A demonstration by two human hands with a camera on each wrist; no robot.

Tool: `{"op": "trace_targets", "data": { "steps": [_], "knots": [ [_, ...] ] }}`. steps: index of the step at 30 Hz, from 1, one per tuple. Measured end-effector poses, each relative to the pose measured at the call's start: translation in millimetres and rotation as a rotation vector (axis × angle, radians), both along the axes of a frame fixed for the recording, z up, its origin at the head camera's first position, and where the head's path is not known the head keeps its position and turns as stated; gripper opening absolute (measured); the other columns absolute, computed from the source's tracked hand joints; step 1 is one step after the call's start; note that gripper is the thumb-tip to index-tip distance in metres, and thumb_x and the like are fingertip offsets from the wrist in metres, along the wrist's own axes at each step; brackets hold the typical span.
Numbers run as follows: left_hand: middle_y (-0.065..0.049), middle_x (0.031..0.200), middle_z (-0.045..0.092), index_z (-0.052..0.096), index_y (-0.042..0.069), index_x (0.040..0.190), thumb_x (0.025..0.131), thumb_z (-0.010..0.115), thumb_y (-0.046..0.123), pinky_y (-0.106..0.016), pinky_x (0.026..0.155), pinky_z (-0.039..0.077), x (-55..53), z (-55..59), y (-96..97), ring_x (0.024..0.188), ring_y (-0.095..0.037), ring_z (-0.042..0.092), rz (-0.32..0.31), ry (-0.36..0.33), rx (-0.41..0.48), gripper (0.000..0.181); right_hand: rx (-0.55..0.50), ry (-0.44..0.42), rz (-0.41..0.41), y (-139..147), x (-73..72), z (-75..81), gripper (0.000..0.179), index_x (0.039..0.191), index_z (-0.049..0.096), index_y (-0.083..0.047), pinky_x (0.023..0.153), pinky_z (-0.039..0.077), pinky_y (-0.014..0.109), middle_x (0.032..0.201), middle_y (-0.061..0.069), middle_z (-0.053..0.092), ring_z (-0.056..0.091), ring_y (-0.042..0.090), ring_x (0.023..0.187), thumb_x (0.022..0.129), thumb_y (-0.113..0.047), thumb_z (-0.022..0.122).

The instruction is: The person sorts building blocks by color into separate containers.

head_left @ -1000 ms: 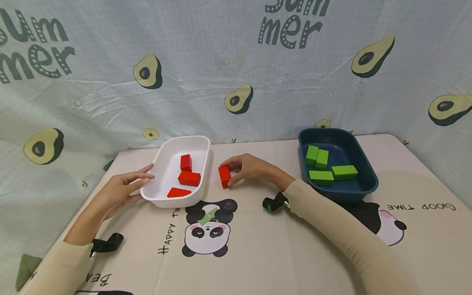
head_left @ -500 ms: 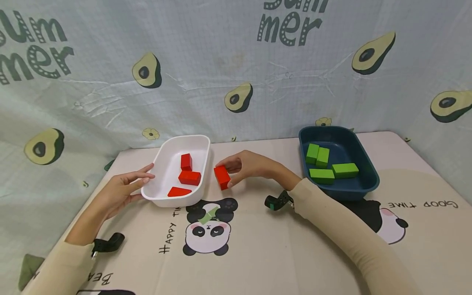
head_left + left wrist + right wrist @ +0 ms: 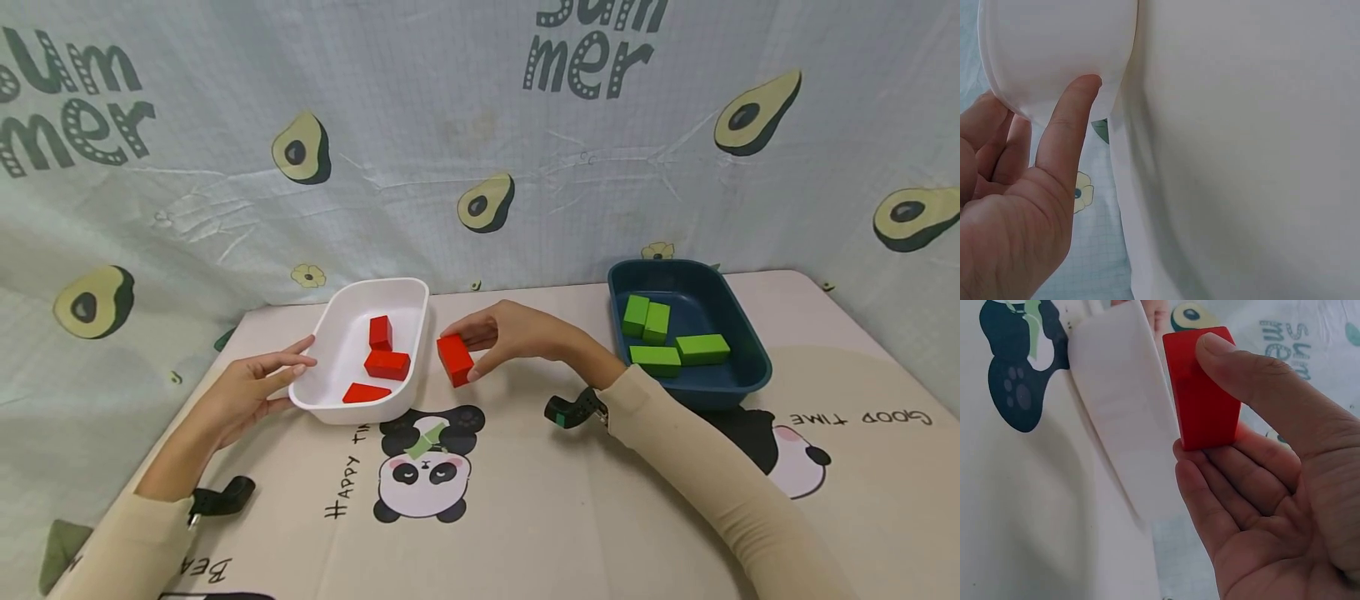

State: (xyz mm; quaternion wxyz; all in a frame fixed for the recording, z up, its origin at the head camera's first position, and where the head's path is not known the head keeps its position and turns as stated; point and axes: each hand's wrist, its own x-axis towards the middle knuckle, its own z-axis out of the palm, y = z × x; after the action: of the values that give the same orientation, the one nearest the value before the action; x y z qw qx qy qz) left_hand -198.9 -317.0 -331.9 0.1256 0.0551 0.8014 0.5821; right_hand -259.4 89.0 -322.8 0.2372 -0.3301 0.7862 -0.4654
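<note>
My right hand (image 3: 521, 337) pinches a red block (image 3: 455, 360) between thumb and fingers, just right of the white bin (image 3: 360, 410). In the right wrist view the thumb presses the broad face of the red block (image 3: 1204, 394), and the fingertips meet its lower end. My left hand (image 3: 243, 387) holds the white bin at its left end, fingertips at the rim. In the left wrist view the thumb lies along the outer wall of the white bin (image 3: 1054, 56). Inside that bin lie a red block (image 3: 380, 333), another red block (image 3: 387, 364) and a red wedge-shaped block (image 3: 365, 392).
A dark blue bin (image 3: 738, 392) at the back right holds several green blocks (image 3: 702, 349). Behind the table (image 3: 525, 517) hangs a printed cloth (image 3: 405, 125) with avocados. A panda print (image 3: 422, 483) marks the table cover in front of the white bin.
My right hand has lifted slightly, tilting the red block and bringing it a little closer to the white bin. The left hand keeps its hold on the bin.
</note>
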Motion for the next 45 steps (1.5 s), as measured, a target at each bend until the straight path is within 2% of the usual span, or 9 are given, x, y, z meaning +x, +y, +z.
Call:
{"op": "trace_targets", "data": {
  "steps": [3, 9, 16, 24, 40, 45],
  "knots": [
    [-0.006, 0.169, 0.017, 0.062, -0.004, 0.132, 0.101, 0.066, 0.023, -0.029, 0.091, 0.058, -0.8, 0.3, 0.4, 0.152, -0.042, 0.018, 0.000, -0.001, 0.003, 0.041, -0.005, -0.014, -0.002, 0.3, 0.6, 0.3, 0.062, 0.139, 0.064, -0.014, 0.107, 0.051, 0.038, 0.131, 0.001, 0.068, 0.064, 0.018, 0.124, 0.080, -0.012, 0.087],
    [-0.006, 0.169, 0.017, 0.062, -0.004, 0.133, 0.101, 0.066, 0.023, -0.029, 0.091, 0.058, -1.2, 1.8, 1.0, 0.152, -0.042, 0.019, 0.003, -0.009, 0.008, 0.042, -0.024, -0.020, 0.006, -0.5, 2.2, 0.8, 0.062, 0.138, 0.064, -0.011, 0.109, 0.049, 0.044, 0.131, 0.003, 0.068, 0.064, 0.019, 0.123, 0.081, -0.010, 0.086],
    [-0.006, 0.169, 0.018, 0.062, -0.004, 0.133, 0.101, 0.066, 0.023, -0.029, 0.091, 0.058, -1.4, 1.6, 1.1, 0.152, -0.042, 0.019, 0.004, -0.005, 0.004, 0.042, -0.033, -0.043, -0.014, -1.4, 4.7, 4.3, 0.062, 0.138, 0.064, -0.011, 0.102, 0.054, 0.032, 0.130, 0.003, 0.069, 0.066, 0.018, 0.120, 0.080, -0.008, 0.086],
    [-0.006, 0.169, 0.018, 0.063, -0.003, 0.132, 0.100, 0.067, 0.024, -0.030, 0.091, 0.058, -0.4, -0.5, 0.9, 0.151, -0.042, 0.020, 0.004, -0.004, 0.007, 0.042, -0.032, -0.042, -0.023, -5.1, 9.6, 6.0, 0.063, 0.137, 0.064, -0.008, 0.100, 0.054, 0.030, 0.130, 0.005, 0.069, 0.067, 0.018, 0.119, 0.079, -0.006, 0.087],
    [-0.005, 0.169, 0.019, 0.064, -0.001, 0.132, 0.100, 0.067, 0.026, -0.030, 0.091, 0.058, -0.2, -1.4, -1.1, 0.151, -0.041, 0.021, 0.009, -0.004, -0.005, 0.042, -0.096, -0.007, 0.030, -15.0, 9.2, 15.3, 0.067, 0.137, 0.064, -0.006, 0.107, 0.049, 0.043, 0.131, 0.006, 0.069, 0.065, 0.018, 0.122, 0.076, -0.004, 0.090],
    [-0.005, 0.169, 0.019, 0.064, -0.001, 0.132, 0.100, 0.067, 0.026, -0.030, 0.091, 0.058, -0.6, -2.1, -1.4, 0.151, -0.040, 0.021, 0.007, -0.005, -0.001, 0.041, -0.112, -0.002, 0.036, -16.4, 9.7, 17.7, 0.067, 0.137, 0.064, -0.005, 0.106, 0.051, 0.039, 0.131, 0.006, 0.068, 0.065, 0.018, 0.122, 0.075, -0.002, 0.090]
  ]
}}
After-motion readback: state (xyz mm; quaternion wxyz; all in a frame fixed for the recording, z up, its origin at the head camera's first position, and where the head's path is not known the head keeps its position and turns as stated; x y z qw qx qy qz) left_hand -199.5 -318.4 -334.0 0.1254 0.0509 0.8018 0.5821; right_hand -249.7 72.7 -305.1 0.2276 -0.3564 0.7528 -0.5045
